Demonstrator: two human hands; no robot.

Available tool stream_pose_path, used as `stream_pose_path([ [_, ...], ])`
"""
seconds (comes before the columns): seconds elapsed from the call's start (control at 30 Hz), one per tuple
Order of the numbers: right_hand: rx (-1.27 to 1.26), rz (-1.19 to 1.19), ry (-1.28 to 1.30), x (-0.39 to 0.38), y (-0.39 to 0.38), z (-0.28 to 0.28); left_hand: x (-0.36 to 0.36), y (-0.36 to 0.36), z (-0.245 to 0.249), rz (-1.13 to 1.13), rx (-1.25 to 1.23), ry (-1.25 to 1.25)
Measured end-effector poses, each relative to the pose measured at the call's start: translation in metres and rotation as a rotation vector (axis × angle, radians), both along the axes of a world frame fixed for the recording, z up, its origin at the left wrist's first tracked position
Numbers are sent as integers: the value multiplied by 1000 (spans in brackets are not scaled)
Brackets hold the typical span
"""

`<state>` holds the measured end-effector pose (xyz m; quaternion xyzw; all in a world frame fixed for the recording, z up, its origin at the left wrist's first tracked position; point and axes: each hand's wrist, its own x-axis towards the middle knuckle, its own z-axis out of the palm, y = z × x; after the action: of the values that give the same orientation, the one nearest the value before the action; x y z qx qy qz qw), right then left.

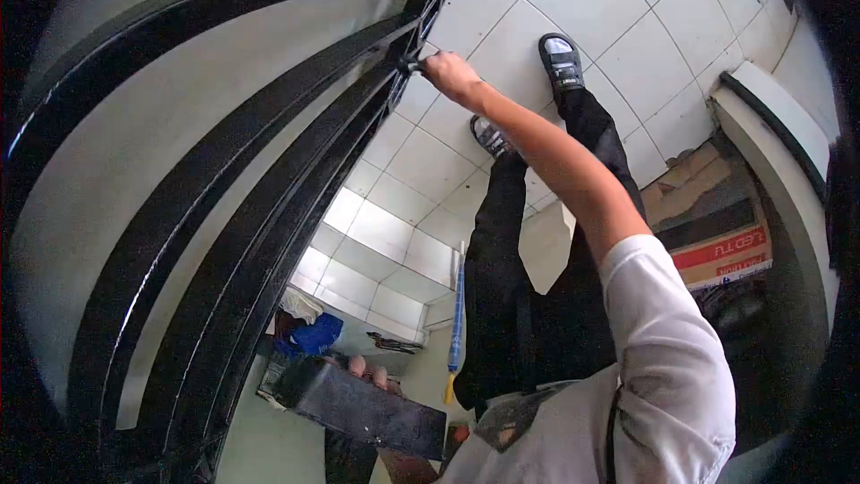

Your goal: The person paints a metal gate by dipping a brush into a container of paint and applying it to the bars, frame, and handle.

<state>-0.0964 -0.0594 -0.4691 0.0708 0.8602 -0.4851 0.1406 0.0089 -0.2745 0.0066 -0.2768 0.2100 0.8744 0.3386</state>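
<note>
My right hand (451, 77) reaches up and across to the side of a tall black metal frame (309, 175). Its fingers are closed around a small dark thing (410, 65) at the frame's edge, too small to name. Lower down, my left hand (370, 374) shows only its fingertips, curled over the edge of a black box-like object (372, 410). The rest of that hand is hidden behind the object, with some forearm visible below it.
White floor tiles (618, 9) spread under my sandals. A tiled step (376, 246) lies beside the frame. A blue pole (460, 305) with a yellow end stands by my leg. Blue cloth (318, 333) lies near the box-like object. A cardboard box (726, 255) sits at right.
</note>
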Motion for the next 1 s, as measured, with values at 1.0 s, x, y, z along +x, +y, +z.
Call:
stream_pose_path([
  [1.0,-471,-164,-65,-8,30,219,38,-54,29,-52,-5,-2],
])
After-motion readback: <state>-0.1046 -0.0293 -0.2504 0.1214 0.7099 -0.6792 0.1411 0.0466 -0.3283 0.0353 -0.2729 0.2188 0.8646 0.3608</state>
